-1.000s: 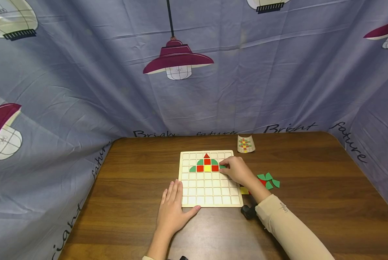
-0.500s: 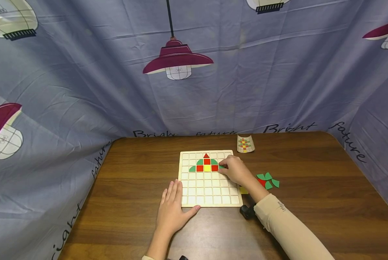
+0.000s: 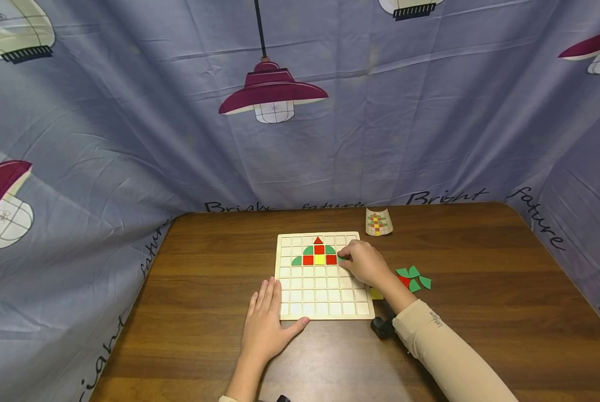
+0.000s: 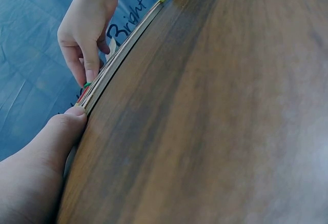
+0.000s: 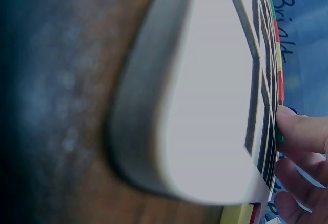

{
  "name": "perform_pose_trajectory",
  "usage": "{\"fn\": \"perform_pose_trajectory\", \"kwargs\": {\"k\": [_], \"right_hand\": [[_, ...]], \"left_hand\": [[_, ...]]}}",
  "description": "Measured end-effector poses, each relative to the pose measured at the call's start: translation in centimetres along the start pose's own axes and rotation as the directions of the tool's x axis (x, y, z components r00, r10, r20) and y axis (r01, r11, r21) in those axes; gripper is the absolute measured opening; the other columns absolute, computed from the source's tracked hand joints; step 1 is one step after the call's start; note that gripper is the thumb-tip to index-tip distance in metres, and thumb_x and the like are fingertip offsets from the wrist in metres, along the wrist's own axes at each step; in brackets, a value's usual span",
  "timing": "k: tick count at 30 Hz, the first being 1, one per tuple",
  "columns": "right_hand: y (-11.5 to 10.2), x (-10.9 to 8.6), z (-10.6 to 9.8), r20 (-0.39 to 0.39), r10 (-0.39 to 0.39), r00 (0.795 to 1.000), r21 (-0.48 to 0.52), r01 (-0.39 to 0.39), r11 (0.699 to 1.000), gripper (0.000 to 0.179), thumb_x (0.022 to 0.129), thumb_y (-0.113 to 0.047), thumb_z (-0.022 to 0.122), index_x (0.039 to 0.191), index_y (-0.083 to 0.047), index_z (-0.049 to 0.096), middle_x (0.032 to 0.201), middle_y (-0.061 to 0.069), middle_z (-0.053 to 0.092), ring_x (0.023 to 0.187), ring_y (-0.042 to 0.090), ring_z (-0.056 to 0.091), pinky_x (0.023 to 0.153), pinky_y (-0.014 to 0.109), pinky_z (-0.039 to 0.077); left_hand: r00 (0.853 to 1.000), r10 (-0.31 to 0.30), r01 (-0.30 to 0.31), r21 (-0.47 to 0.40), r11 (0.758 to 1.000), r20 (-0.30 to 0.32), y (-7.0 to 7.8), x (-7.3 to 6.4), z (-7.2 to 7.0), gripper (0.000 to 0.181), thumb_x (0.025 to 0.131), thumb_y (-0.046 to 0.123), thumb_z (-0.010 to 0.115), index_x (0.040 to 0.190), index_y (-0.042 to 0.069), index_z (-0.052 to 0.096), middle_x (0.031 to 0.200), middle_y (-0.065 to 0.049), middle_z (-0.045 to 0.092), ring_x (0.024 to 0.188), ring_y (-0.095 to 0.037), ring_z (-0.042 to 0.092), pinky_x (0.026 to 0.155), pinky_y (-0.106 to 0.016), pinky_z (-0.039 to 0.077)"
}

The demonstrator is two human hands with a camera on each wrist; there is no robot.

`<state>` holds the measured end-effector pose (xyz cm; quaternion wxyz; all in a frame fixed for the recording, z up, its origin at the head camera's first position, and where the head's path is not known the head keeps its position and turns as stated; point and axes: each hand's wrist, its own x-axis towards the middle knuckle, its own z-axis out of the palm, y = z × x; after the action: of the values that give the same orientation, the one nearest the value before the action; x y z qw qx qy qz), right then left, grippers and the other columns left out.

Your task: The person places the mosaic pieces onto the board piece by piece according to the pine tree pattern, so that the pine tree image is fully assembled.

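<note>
A pale wooden grid board (image 3: 326, 296) lies on the table. My right hand (image 3: 365, 263) pinches a green quarter-round tile (image 5: 280, 135) between thumb and fingers, at the right end of the board's third row, beside a red square (image 3: 331, 259). The fingers hide most of that tile in the head view. In the same row are a yellow square (image 3: 320, 259), another red square (image 3: 307, 260) and a green piece (image 3: 297, 261). A red triangle (image 3: 318, 240) tops the pattern. My left hand (image 3: 268, 326) rests with straight fingers along the board's left edge, thumb (image 4: 74, 112) at its front edge.
Right of the board lie several loose green pieces (image 3: 413, 272) and a red one (image 3: 404, 282). A yellow tile (image 3: 377, 293) sits by the board's right edge, near my forearm. A curled pattern card (image 3: 379, 222) stands behind. A printed curtain (image 3: 380, 139) surrounds the table.
The right hand has shifted slightly left with the green tile, toward the red square, and its fingers now cover more of it. The left hand keeps its place.
</note>
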<state>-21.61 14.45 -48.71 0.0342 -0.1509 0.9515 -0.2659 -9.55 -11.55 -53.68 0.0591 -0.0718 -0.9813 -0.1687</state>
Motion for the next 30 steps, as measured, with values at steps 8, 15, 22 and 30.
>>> {"fn": "perform_pose_trajectory", "kwargs": {"k": [8,15,22,30], "right_hand": [[-0.1,-0.2,-0.1,-0.021,-0.003,1.000,0.014,0.003,1.000,0.019,0.087,-0.017,0.077,0.105,-0.010,0.079,0.101,0.001,0.068,0.090,0.018,0.062,0.071,0.030,0.055],[0.0,-0.4,-0.1,-0.014,0.018,1.000,0.000,-0.018,1.000,0.016,0.087,-0.018,0.077,0.102,-0.013,0.078,0.102,0.000,0.068,0.093,0.019,0.063,0.076,0.036,0.056],[0.4,-0.9,-0.6,-0.011,-0.023,1.000,-0.059,0.022,0.998,0.020,0.088,-0.018,0.076,0.108,-0.015,0.076,0.114,0.002,0.071,0.112,0.030,0.061,0.087,0.049,0.057],[2.0,-3.0,-2.7,-0.028,-0.001,1.000,-0.090,-0.001,0.996,0.030,0.090,-0.017,0.072,0.120,-0.013,0.071,0.119,0.007,0.068,0.114,0.036,0.058,0.084,0.053,0.054]], "left_hand": [[1.000,-0.003,0.003,0.002,1.000,0.003,-0.1,0.0,-0.1,0.110,0.081,0.083,0.048,0.156,0.006,0.028,0.165,-0.009,0.025,0.155,-0.023,0.019,0.126,-0.044,0.017],[1.000,-0.002,0.002,0.004,1.000,0.007,-0.1,0.0,0.0,0.110,0.081,0.084,0.047,0.157,0.006,0.028,0.165,-0.009,0.025,0.155,-0.023,0.019,0.126,-0.045,0.018],[1.000,-0.001,0.001,0.004,1.000,0.002,-0.1,0.0,0.0,0.110,0.081,0.083,0.048,0.156,0.006,0.029,0.165,-0.009,0.025,0.155,-0.024,0.019,0.126,-0.045,0.018],[1.000,0.004,-0.004,0.010,1.000,0.000,0.0,-0.1,-0.1,0.109,0.081,0.083,0.049,0.156,0.006,0.029,0.164,-0.009,0.026,0.154,-0.024,0.020,0.126,-0.045,0.019]]}}
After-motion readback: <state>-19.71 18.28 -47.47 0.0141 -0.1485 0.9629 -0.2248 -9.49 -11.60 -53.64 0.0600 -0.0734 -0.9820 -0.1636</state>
